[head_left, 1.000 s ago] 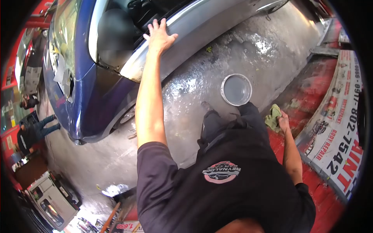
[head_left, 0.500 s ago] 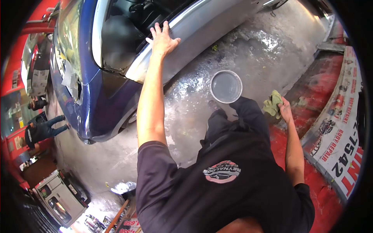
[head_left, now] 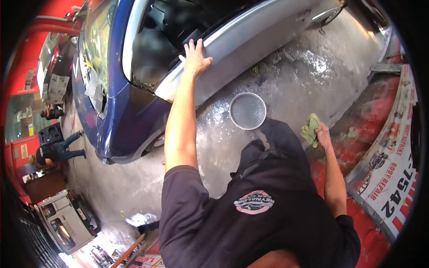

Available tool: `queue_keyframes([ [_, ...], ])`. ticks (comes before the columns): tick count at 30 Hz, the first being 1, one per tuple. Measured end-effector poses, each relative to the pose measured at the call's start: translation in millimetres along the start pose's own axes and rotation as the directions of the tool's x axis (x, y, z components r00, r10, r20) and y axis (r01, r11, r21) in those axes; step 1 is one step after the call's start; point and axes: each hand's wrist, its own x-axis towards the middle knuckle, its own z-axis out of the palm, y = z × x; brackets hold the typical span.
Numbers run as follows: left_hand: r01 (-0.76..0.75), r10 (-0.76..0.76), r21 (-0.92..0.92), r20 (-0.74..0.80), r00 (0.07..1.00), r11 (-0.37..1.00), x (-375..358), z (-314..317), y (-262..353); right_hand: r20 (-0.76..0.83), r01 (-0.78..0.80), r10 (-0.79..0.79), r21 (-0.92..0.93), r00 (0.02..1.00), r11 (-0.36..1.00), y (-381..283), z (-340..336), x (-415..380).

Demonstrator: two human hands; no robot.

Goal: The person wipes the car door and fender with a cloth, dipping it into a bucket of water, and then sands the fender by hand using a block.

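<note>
Fingers spread, my left hand (head_left: 195,59) rests on the top edge of a car door (head_left: 241,53), just below the window opening. That door is dull grey, while the car's front fender (head_left: 129,116) is dark blue. Low on the right, my right hand (head_left: 323,136) grips a crumpled pale green cloth (head_left: 310,130), which hangs clear of the car. A round bucket (head_left: 265,111) with greyish liquid in it stands on the floor by my legs, between the two hands.
Wet patches shine on the concrete floor (head_left: 286,85). A printed banner (head_left: 384,174) lines the right side beside a red-painted strip. Another person (head_left: 58,152) stands at the far left, near a parked white vehicle (head_left: 65,221).
The whole view has shifted, so the car sits further right. My left hand stays on the door edge, and my right hand still holds the cloth, now slightly lower.
</note>
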Motion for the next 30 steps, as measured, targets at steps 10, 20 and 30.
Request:
queue_keyframes([
  [10,0.065,-0.202,-0.586,-0.171,0.964,0.807,-182,115,12,0.247,0.198,-0.172,-0.085,0.954,0.976,-106,44,74],
  [20,0.842,-0.495,-0.347,0.690,0.528,0.414,-636,414,13,0.589,0.334,-0.153,-0.213,0.794,0.918,-97,61,172],
  [30,0.497,-0.814,-0.853,0.398,0.422,-0.159,-426,360,152,0.886,0.625,-0.096,-0.239,0.453,0.743,-19,198,234],
])
